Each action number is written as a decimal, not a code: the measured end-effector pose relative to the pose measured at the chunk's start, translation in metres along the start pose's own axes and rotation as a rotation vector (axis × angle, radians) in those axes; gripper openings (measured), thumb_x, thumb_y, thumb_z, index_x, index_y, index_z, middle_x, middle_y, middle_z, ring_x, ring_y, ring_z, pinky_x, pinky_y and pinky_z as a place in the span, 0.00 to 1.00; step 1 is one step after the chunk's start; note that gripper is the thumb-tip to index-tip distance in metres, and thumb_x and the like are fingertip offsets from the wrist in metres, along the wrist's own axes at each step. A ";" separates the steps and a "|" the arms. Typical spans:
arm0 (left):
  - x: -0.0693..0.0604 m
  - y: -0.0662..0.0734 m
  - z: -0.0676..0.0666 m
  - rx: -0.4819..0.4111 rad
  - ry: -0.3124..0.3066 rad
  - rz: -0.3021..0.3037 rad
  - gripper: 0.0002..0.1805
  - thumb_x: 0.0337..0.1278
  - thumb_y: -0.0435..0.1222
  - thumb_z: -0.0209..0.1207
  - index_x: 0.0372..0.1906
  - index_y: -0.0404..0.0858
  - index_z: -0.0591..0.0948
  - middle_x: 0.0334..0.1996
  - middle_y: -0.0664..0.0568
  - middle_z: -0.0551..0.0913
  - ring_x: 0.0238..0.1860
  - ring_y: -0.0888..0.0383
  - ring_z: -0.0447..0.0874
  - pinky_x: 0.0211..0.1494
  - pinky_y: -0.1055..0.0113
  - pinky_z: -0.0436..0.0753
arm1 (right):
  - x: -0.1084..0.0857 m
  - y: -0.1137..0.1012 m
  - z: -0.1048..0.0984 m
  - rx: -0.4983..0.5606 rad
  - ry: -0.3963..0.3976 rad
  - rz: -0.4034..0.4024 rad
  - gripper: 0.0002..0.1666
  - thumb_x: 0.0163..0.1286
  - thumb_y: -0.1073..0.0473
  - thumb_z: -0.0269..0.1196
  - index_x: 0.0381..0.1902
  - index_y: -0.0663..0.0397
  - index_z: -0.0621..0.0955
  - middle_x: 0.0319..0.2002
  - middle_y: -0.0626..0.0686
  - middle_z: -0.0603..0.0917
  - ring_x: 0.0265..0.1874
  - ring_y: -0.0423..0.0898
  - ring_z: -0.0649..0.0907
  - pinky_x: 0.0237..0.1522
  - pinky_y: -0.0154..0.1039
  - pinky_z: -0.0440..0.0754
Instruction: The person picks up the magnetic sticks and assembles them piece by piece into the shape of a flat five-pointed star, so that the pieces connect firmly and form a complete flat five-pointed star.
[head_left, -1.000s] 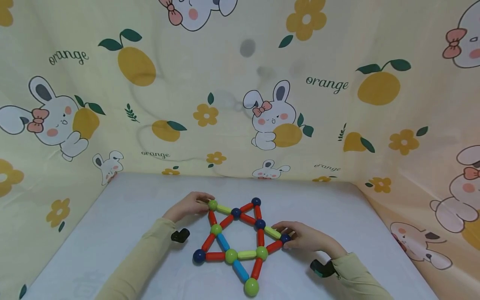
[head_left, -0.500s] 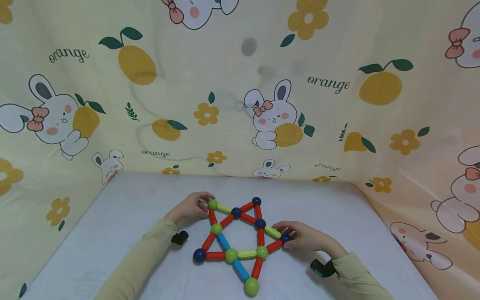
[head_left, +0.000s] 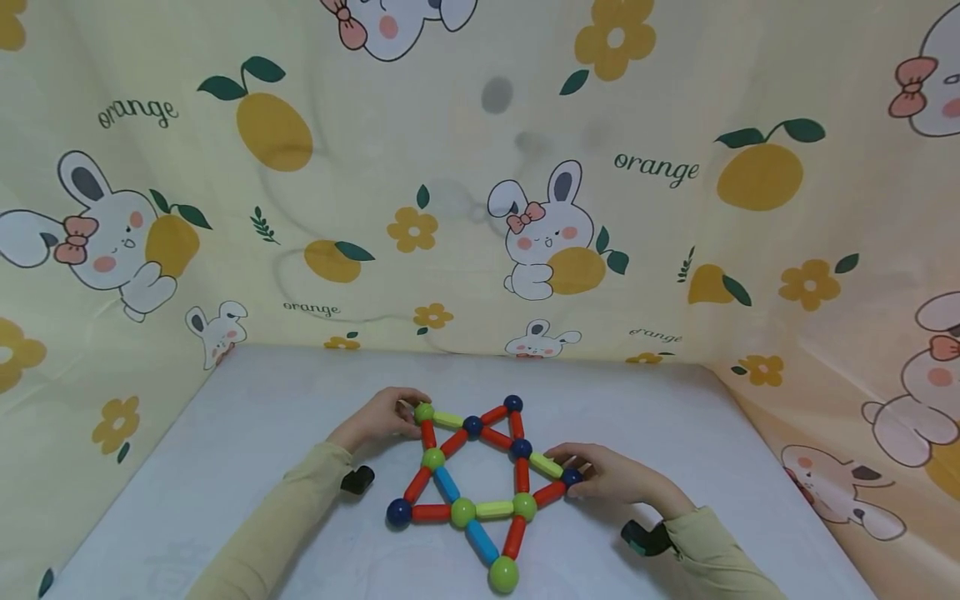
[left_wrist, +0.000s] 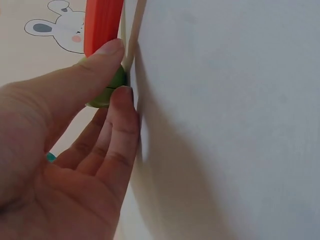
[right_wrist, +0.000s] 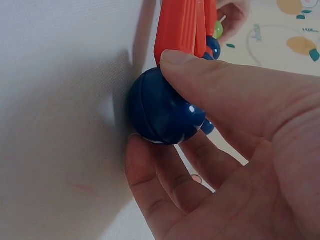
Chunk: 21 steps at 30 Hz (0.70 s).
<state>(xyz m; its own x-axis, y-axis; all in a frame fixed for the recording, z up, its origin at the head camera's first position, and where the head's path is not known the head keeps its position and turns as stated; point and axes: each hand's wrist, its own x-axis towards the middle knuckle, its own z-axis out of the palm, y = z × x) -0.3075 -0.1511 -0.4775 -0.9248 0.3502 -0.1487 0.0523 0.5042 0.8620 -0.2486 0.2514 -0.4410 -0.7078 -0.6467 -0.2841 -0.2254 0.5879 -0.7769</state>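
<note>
A flat five-pointed star [head_left: 493, 509] of magnetic building rods and balls lies on the white table in the head view. Its rods are red, light green and blue; its balls are dark blue or green. My left hand [head_left: 382, 417] pinches the green ball [left_wrist: 102, 98] at the upper-left point, thumb beside a red rod [left_wrist: 102, 25]. At the right point, my right hand [head_left: 618, 477] holds the dark blue ball [right_wrist: 162, 107] between thumb and fingers. There the thumb tip touches the end of a red rod [right_wrist: 176, 30]. Fingers partly cover the green ball.
The white tabletop [head_left: 285, 392] runs back to a cloth backdrop [head_left: 450, 275] printed with rabbits and oranges, which also rises along both sides. Black wrist devices [head_left: 647, 537] sit below both wrists. A green ball [head_left: 503, 575] forms the star's nearest point.
The left hand and its green ball have shifted very slightly down and toward the near side, tilting the red rod below a little. The right hand stays put.
</note>
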 end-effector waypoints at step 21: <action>-0.020 -0.003 -0.012 -0.118 0.006 -0.057 0.16 0.57 0.28 0.62 0.52 0.36 0.79 0.46 0.46 0.80 0.39 0.54 0.82 0.43 0.62 0.84 | 0.011 0.005 -0.006 -0.083 0.136 -0.074 0.26 0.61 0.67 0.67 0.58 0.56 0.76 0.50 0.54 0.80 0.47 0.52 0.80 0.49 0.48 0.80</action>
